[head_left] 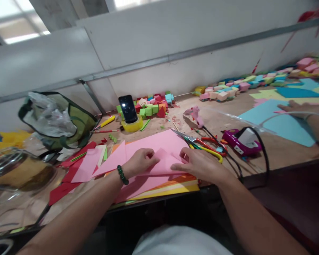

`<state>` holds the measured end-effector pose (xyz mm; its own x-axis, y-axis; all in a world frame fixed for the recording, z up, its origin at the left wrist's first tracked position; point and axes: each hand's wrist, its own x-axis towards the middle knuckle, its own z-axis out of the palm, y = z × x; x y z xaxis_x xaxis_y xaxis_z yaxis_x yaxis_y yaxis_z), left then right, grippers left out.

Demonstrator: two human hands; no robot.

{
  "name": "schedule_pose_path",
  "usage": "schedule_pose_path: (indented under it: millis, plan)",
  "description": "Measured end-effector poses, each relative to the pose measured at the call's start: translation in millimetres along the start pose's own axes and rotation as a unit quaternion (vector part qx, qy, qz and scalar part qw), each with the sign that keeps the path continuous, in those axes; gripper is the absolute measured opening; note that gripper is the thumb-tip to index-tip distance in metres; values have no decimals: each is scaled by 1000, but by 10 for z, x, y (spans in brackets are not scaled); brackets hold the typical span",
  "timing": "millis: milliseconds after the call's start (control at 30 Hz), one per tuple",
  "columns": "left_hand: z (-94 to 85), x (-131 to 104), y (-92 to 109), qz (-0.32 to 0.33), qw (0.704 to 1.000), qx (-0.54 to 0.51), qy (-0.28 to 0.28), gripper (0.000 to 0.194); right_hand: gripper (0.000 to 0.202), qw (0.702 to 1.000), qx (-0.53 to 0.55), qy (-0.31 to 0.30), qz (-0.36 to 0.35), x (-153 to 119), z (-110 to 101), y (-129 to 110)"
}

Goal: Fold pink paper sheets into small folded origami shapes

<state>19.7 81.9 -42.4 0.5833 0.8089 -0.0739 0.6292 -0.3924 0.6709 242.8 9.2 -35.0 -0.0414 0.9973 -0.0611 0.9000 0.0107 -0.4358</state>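
Note:
Between my hands is a folded piece of pink paper (pixel 163 161), raised to a small peak in its middle. My left hand (pixel 141 162), with a dark green bead bracelet at the wrist, pinches the left side of it. On the right side, my right hand (pixel 192 163) is closed on the paper with thumb and bent fingers. Beneath lies a larger pink sheet (pixel 151 143), on top of a stack with orange and yellow sheets (pixel 172 190). Scissors (pixel 212 152) with yellow and orange handles lie just beyond my right hand.
A phone (pixel 128 109) leans on a yellow tape roll (pixel 133 124) near small paper cubes (pixel 149 110). A pink glue gun (pixel 195 115) and a purple power strip (pixel 241 143) with cables lie to the right. A green bag (pixel 81 122) stands left. Another person's hand (pixel 295 106) rests on blue paper (pixel 278 122).

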Motion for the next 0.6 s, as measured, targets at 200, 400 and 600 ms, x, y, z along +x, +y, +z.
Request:
schedule_pose_path:
  millis: [200, 400, 600]
  plan:
    - [21, -101, 36, 13, 998, -7, 53, 27, 37, 984, 163, -38, -60, 163, 32, 5]
    - [-34, -185, 24, 14, 995, -36, 90, 23, 40, 960, 253, -51, -109, 157, 14, -2]
    - [-525, -348, 392, 133, 953, 152, 225, 89, 34, 954, 243, -101, -141, -69, -273, -80]
